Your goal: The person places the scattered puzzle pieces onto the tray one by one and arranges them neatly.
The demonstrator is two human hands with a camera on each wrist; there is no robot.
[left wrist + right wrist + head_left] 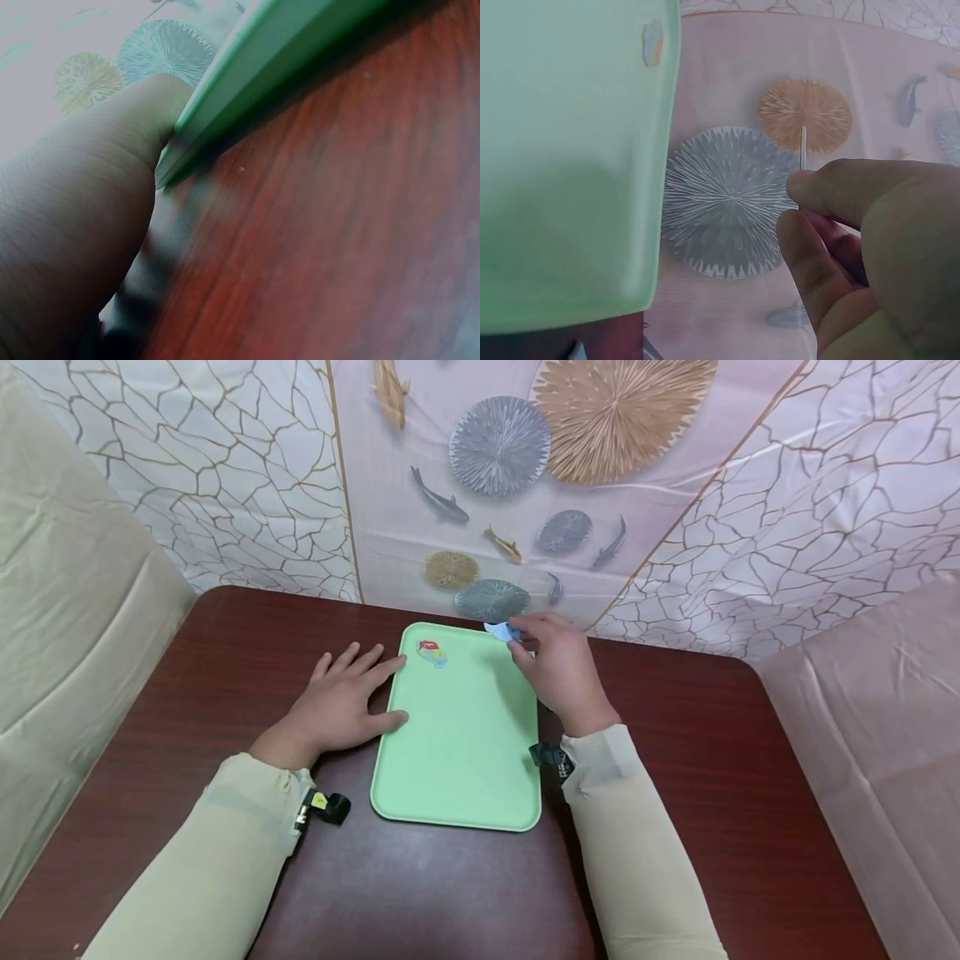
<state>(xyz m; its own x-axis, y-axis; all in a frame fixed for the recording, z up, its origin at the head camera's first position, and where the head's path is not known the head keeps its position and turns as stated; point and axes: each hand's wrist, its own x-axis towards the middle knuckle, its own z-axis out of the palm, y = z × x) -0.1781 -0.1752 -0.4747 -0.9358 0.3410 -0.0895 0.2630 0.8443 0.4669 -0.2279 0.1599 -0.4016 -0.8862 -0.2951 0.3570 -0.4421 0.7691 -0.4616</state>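
A patterned cloth (pixel 247 468) hangs along the far side, white with gold lines at left and right and pinkish in the middle, where fish and round fan shapes are printed (some blue-grey, some gold). In front of it stretches a dark red-brown table (pixel 675 777) with rounded far corners. Plain pale cloths flank it, one on the left (pixel 75 610) and one on the right (pixel 870 718).

A light green tray (pixel 457 760) lies near the middle of the table, its long sides running from near to far. Two pale sleeves come in from the near side, the left sleeve (pixel 195 860) and the right sleeve (pixel 637 852).

The left hand (pixel 333 706) rests palm down on the left, its fingers straight and spread, with the thumb and index finger reaching the tray's left rim. The right hand (pixel 558 664) is at the tray's far right corner, pinching a flat blue piece (pixel 497 631) between thumb and fingers. That piece is by the far rim (from the right wrist it appears edge-on, as a thin pale strip apart from the tray).

Smallest is a flat colourful piece (pixel 432 653), red, yellow and pale blue, lying inside the tray's far left corner.
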